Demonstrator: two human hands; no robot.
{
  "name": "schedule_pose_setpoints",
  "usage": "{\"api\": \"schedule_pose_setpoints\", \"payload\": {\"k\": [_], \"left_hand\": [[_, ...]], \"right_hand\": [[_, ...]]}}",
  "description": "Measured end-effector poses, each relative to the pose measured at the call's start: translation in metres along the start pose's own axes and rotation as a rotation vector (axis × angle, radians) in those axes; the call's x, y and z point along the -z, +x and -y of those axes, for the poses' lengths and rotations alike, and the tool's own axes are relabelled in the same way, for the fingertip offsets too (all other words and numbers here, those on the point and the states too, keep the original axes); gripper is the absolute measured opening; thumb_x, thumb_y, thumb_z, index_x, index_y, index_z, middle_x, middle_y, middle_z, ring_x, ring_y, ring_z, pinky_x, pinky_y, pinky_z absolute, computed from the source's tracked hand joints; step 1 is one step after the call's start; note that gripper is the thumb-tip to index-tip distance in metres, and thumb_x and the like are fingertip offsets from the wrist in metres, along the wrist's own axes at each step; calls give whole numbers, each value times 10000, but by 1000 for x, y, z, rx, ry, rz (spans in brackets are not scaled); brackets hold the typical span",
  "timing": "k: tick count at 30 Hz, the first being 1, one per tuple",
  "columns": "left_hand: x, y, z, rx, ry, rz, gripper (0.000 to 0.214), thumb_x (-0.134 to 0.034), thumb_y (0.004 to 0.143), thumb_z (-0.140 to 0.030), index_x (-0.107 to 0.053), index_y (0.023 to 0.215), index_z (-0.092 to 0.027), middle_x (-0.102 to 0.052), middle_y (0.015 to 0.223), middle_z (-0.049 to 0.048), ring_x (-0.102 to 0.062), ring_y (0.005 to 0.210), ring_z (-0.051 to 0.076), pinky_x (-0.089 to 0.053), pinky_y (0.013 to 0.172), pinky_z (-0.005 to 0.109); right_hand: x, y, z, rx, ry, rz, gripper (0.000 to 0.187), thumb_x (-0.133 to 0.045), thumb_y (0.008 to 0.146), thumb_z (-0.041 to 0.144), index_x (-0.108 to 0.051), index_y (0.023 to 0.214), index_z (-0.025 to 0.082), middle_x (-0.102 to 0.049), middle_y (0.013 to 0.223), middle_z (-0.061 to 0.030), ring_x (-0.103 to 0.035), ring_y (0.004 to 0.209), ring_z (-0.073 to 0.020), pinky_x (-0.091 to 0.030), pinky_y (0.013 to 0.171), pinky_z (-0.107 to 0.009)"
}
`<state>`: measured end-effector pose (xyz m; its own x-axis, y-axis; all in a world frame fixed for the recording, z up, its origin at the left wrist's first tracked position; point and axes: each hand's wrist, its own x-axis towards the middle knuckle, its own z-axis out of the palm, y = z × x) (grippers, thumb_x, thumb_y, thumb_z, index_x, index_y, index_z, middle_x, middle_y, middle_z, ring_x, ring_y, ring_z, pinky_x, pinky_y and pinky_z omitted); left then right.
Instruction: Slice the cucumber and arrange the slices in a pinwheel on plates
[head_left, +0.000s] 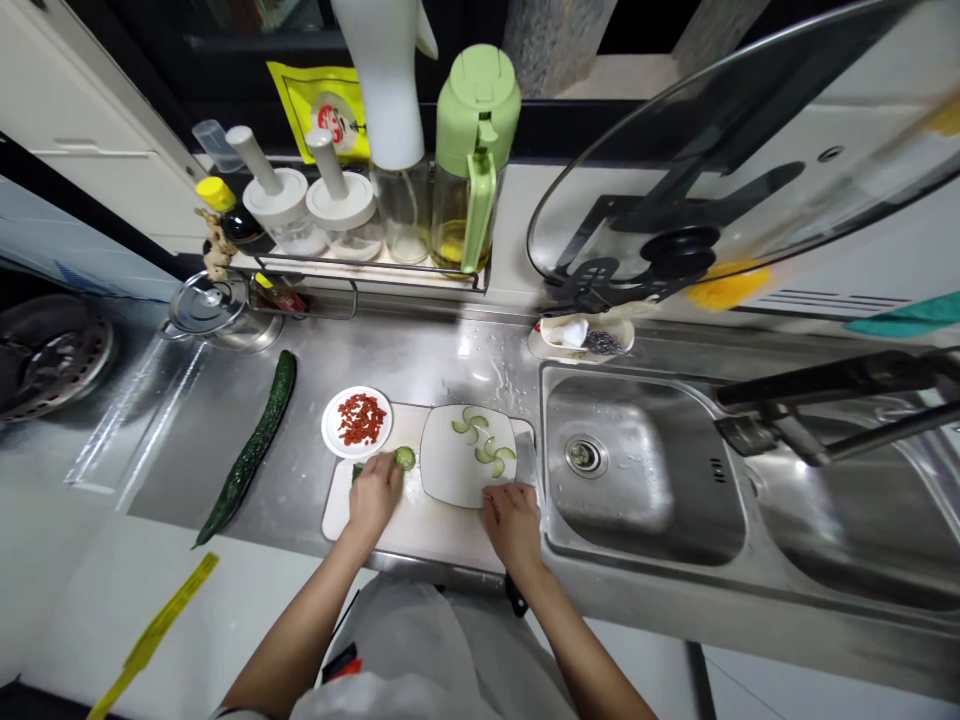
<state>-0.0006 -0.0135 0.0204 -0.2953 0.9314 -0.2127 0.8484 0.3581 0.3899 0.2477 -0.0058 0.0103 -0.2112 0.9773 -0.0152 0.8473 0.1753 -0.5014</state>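
My left grip (377, 490) is curled around a cucumber piece (405, 458) on the left part of the board (405, 530), just beside the plate (448, 484); its pale cut face shows right of my fingertips. I judge it light and firm, crisp rather than soft, with a wet face that could slide, so I would take it by the skin around its sides.

My right grip (514, 515) touches the plate's near right edge; I cannot tell whether it pinches the rim or only rests there. The plate looks stiff and smooth, perhaps breakable, best held by the rim. The slices (495, 453) on it look thin, slippery and easily nudged, so I would lift one by its edges.

The bowl (330, 430) of red bits (361, 418) sits far left of the plate; the whole cucumber (247, 455) lies farther left on the bench (180, 430).
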Motion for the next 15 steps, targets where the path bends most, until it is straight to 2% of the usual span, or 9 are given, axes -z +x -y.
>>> {"api": "schedule_pose_setpoints", "payload": {"k": [9, 15], "left_hand": [[-5, 7, -16, 65, 147, 60, 272, -451, 889, -248, -605, 1107, -196, -621, 1077, 89, -624, 770, 178, -421, 663, 272], [-7, 10, -16, 90, 107, 50, 210, -477, 856, -221, -617, 1005, -176, -615, 1045, 106, -613, 826, 192, -425, 720, 283]], "right_hand": [[-2, -6, 10, 37, 1, 41, 195, -492, 870, 193, -688, 868, 198, -614, 808, -57, -429, 910, -219, -337, 778, -310], [-2, -9, 11, 42, -4, 33, 186, -497, 862, 184, -683, 856, 198, -607, 796, -56, -430, 899, -218, -339, 789, -315]]}}
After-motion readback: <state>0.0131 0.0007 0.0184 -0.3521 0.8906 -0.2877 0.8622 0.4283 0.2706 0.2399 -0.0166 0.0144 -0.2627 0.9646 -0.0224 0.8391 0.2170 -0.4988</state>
